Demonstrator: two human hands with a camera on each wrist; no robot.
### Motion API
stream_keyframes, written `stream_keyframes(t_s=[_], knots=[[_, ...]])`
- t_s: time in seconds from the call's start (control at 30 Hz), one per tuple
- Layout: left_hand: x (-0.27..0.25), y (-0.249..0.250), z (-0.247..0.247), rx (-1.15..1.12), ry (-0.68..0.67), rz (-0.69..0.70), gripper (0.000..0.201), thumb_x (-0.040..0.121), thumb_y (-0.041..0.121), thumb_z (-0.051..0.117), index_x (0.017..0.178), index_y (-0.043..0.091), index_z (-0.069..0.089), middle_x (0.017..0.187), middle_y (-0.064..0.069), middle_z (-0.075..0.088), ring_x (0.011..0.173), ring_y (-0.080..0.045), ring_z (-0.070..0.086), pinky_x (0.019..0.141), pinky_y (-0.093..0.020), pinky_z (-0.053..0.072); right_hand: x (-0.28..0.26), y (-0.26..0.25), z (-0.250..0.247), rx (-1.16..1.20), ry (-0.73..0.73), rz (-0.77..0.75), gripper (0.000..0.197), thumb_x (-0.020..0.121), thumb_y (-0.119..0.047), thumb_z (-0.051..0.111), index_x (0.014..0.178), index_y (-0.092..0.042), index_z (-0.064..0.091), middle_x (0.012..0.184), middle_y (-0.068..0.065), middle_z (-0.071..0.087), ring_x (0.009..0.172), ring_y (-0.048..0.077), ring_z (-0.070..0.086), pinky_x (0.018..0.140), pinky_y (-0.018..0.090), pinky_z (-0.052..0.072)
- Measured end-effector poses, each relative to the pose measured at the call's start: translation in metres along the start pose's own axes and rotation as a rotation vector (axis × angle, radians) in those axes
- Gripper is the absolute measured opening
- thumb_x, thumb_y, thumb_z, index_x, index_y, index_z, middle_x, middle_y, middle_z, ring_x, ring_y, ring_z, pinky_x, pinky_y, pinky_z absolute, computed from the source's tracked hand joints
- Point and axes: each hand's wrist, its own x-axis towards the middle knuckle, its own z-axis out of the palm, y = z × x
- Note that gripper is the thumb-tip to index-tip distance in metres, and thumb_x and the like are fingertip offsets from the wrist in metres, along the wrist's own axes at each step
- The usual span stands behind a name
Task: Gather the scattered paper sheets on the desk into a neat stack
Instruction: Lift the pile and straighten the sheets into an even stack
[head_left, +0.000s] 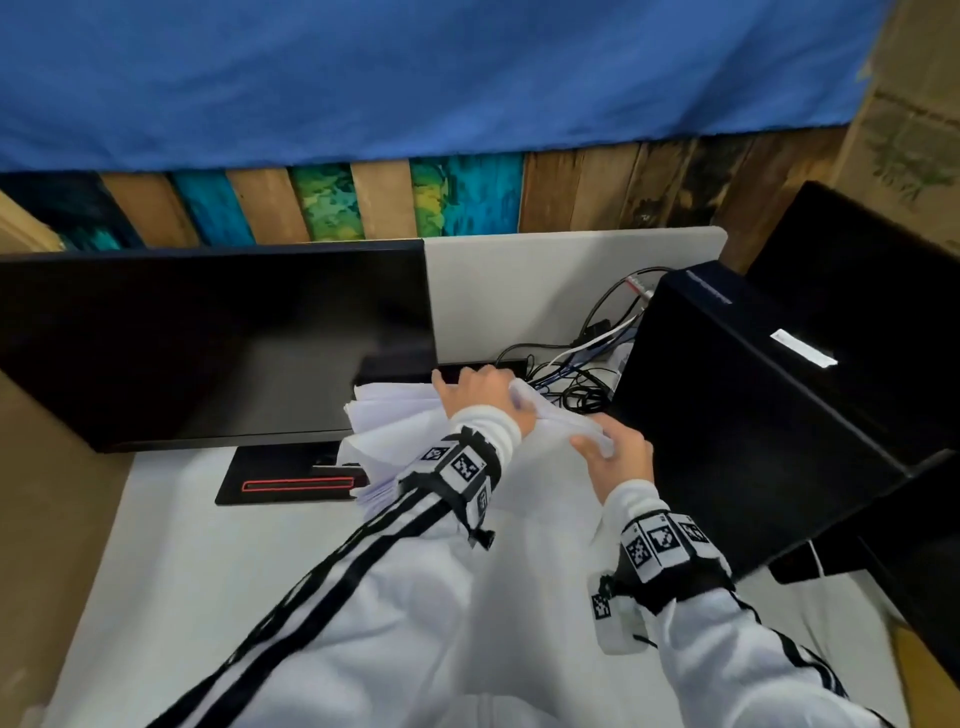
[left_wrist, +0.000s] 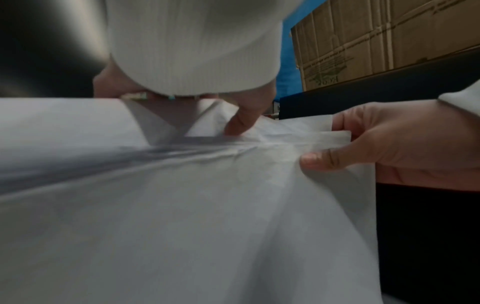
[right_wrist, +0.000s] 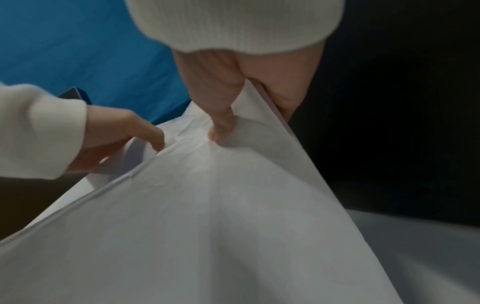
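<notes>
A bundle of white paper sheets is held above the white desk, its left edges fanned out unevenly. My left hand grips the far top edge of the bundle, with the fingers curled over it. My right hand pinches the right corner, thumb on top and fingers underneath. In the left wrist view the paper sheets fill the lower frame, with the right hand clamped on their edge. In the right wrist view the thumb of the right hand creases the paper sheets.
A black monitor stands behind and to the left, its base marked with a red stripe. A black computer case sits close on the right. Tangled cables lie in front of a grey divider. Cardboard boxes are stacked beyond.
</notes>
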Motion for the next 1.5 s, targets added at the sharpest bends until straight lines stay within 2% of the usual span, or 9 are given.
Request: stream_keyframes(t_s=[0.23,0.4,0.57,0.7,0.87,0.97,1.13,1.33,1.5], knots=[[0.005,-0.045,-0.009,0.074,-0.044,0.016,0.033,0.082,0.016,0.046,0.105,0.026,0.067,0.110,-0.002,0.070,0.111,-0.026,0.059,0.106,-0.038,0.027,0.002,0.009,-0.008,-0.036,0.042,-0.058,0.020,0.080,-0.014,0.069,0.100,-0.009,0.071,0.089,0.009,0.072,0.087,0.022,0.061,0.088,0.027,0.047],[0.003,-0.096,-0.036,-0.014,-0.263,0.015,0.042,0.085,0.013,0.044,0.118,0.031,0.064,0.127,-0.005,0.063,0.118,-0.031,0.057,0.102,-0.034,0.043,0.001,0.012,-0.019,0.022,0.023,-0.049,0.013,0.078,-0.007,0.069,0.085,-0.018,0.072,0.071,-0.005,0.064,0.076,0.016,0.057,0.068,0.011,0.044],[-0.002,-0.120,-0.051,-0.149,-0.148,0.111,0.036,0.086,0.016,0.048,0.113,0.030,0.068,0.119,-0.003,0.069,0.108,-0.028,0.063,0.097,-0.034,0.050,0.002,0.021,-0.021,0.133,0.043,-0.025,0.028,0.067,-0.005,0.077,0.078,-0.029,0.068,0.080,-0.007,0.067,0.077,0.008,0.058,0.065,-0.004,0.039],[-0.002,-0.121,-0.031,-0.043,-0.206,0.141,0.042,0.090,0.018,0.041,0.121,0.039,0.060,0.126,-0.003,0.066,0.115,-0.030,0.059,0.101,-0.039,0.048,0.000,0.027,-0.016,0.195,0.072,0.064,0.031,0.067,-0.006,0.078,0.092,-0.022,0.068,0.097,0.008,0.067,0.087,0.015,0.059,0.079,0.010,0.043],[-0.011,-0.125,-0.015,0.192,-0.276,0.079,0.054,0.088,0.009,0.039,0.135,0.034,0.048,0.140,0.002,0.054,0.124,-0.027,0.052,0.108,-0.033,0.035,-0.005,0.017,-0.011,0.241,0.082,0.098,0.023,0.071,-0.004,0.075,0.093,0.000,0.066,0.079,0.009,0.059,0.077,0.022,0.053,0.061,0.014,0.049],[-0.025,-0.110,-0.018,0.153,-0.276,0.101,0.054,0.088,0.024,0.046,0.141,0.034,0.038,0.144,0.001,0.049,0.132,-0.026,0.044,0.115,-0.035,0.025,-0.010,-0.004,-0.016,0.195,0.115,0.083,0.026,0.076,-0.009,0.073,0.097,0.004,0.066,0.085,0.025,0.064,0.084,0.042,0.056,0.080,0.042,0.049],[-0.051,-0.058,-0.023,-0.081,-0.176,0.151,0.093,0.063,0.074,0.058,0.143,0.034,0.031,0.145,0.004,0.048,0.134,-0.022,0.043,0.113,-0.036,0.028,-0.009,-0.035,-0.017,0.119,0.040,-0.118,0.023,0.066,-0.023,0.079,0.058,-0.035,0.062,0.064,-0.005,0.063,0.072,0.018,0.058,0.067,0.016,0.050],[-0.054,-0.049,-0.026,-0.018,-0.080,0.047,0.044,0.077,0.022,0.054,0.120,0.027,0.053,0.117,-0.008,0.064,0.109,-0.035,0.059,0.093,-0.037,0.045,-0.020,-0.075,-0.037,0.277,-0.010,-0.271,0.028,0.066,-0.008,0.080,0.060,-0.023,0.057,0.058,-0.003,0.055,0.047,-0.004,0.046,0.051,0.008,0.042],[-0.055,-0.102,-0.038,-0.017,-0.133,-0.074,0.026,0.081,0.019,0.051,0.101,0.024,0.067,0.103,-0.011,0.069,0.096,-0.036,0.065,0.081,-0.035,0.052,-0.026,-0.065,-0.064,0.385,0.011,-0.270,0.031,0.067,-0.002,0.078,0.061,-0.022,0.057,0.056,-0.013,0.058,0.049,-0.006,0.051,0.052,0.011,0.046]])
